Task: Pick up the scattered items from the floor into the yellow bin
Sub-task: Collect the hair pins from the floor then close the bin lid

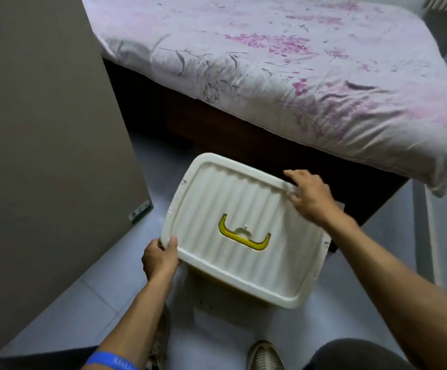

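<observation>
We are gripping white lid [243, 236] with both hands, holding it tilted over yellow bin [203, 279]; only sliver of bin is peeking out under lid's 6 o'clock edge. Left hand [159, 259] is clamping lid's 8 o'clock corner, thumb on top, fingers curled beneath. Right hand [309, 197] is pinching 2 o'clock corner, fingers bent over rim. Yellow handle [243, 236] is lying flat at lid's centre. Bed [297, 62] is sitting at 12 o'clock, grey panel [43, 142] at 9 o'clock, shoe [263, 356] at 6 o'clock on tiled floor [83, 303].

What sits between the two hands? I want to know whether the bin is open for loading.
The white ribbed lid with its yellow handle spans from left hand to right hand, head view.
</observation>
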